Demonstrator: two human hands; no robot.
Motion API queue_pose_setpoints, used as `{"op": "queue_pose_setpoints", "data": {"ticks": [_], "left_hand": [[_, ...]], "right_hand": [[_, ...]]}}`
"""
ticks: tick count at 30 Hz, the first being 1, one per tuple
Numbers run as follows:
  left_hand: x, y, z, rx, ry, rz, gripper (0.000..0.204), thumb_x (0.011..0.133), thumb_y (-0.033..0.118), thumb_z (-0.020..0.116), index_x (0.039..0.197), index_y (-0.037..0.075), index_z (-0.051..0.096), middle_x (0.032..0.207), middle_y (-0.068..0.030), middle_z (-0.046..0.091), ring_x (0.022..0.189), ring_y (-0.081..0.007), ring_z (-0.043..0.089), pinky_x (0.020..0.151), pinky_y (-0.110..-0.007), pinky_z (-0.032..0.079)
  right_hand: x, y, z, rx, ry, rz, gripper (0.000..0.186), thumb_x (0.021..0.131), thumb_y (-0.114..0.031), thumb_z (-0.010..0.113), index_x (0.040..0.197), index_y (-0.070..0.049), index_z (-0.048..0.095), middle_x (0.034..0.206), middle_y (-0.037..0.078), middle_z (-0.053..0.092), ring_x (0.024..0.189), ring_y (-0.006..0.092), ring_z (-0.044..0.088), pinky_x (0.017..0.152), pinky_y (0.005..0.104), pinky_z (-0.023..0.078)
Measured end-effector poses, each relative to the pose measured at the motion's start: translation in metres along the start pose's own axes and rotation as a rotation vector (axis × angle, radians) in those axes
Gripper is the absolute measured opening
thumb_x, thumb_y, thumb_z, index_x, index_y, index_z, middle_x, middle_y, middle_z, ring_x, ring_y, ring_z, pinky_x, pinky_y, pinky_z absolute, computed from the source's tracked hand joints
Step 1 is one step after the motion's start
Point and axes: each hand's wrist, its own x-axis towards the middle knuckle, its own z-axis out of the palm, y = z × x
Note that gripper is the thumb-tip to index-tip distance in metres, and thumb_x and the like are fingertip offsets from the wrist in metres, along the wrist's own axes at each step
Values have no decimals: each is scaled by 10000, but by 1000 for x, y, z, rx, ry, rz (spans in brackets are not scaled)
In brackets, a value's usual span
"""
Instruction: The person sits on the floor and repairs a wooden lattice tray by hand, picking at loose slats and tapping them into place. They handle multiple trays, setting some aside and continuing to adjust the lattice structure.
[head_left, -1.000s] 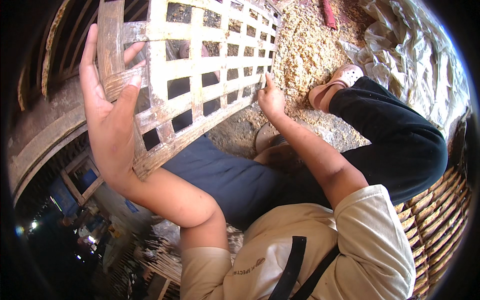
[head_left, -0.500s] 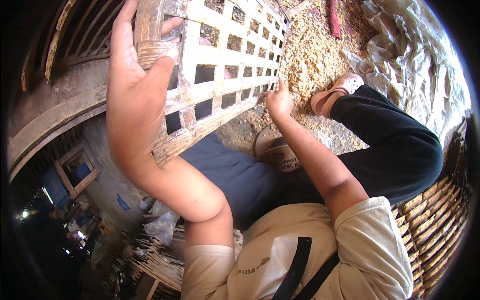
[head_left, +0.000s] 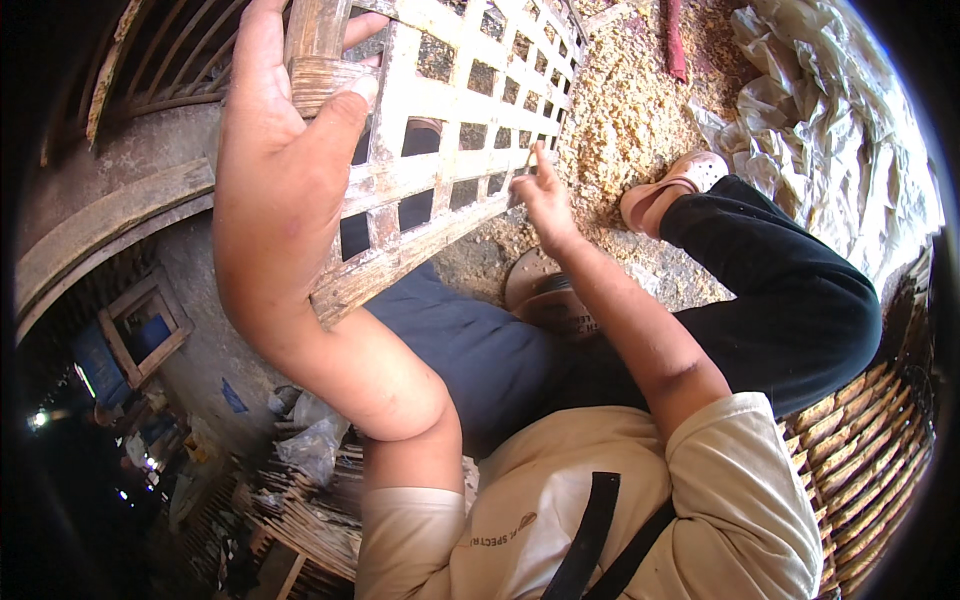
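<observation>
A whitish woven wooden lattice panel [head_left: 455, 105] with a bare wood frame is held up at the top centre, tilted over my lap. My left hand [head_left: 285, 170] is closed on its left end, thumb over the frame and fingertips showing behind it. My right hand [head_left: 543, 205] is at the panel's lower right edge, fingers apart, the index pointing up and another bent against or beside the edge. Whether it touches the wood is hard to tell.
My sandalled foot [head_left: 665, 195] rests on sawdust-like litter [head_left: 625, 110], beside crumpled plastic sheeting [head_left: 820, 120]. A red strip [head_left: 675, 45] lies above. Slatted woodwork [head_left: 850, 470] is at lower right, a ledge [head_left: 110, 245] at left, and a small wooden frame [head_left: 140, 330] below it.
The panel and my left hand have moved right in view since a second ago. My right hand's fingers have spread more at the lower edge.
</observation>
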Motion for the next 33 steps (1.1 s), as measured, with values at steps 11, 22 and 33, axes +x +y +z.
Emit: {"op": "queue_pose_setpoints", "data": {"ticks": [11,22,33], "left_hand": [[2,3,4,207,53,7,803,721,-165,419,1489,36,299,1159,-205,582,1009,-245,660,864,-311,586],[2,11,9,189,19,-51,799,719,-147,419,1487,37,295,1166,-224,579,973,-258,675,804,-307,609],[-2,4,24,348,93,58,809,698,-138,435,1478,43,318,1125,-212,598,941,-254,684,781,-317,618]], "right_hand": [[-3,3,-28,-27,270,182,582,900,-30,474,1467,-34,342,1030,103,728,542,32,509,483,204,418],[-15,-16,-15,-629,220,-254,536,862,-126,573,1390,-71,497,849,206,677,750,317,673,762,421,542],[-2,-38,-9,458,100,377,540,883,-88,507,1419,-48,452,1041,69,647,1008,179,598,950,293,452]]}}
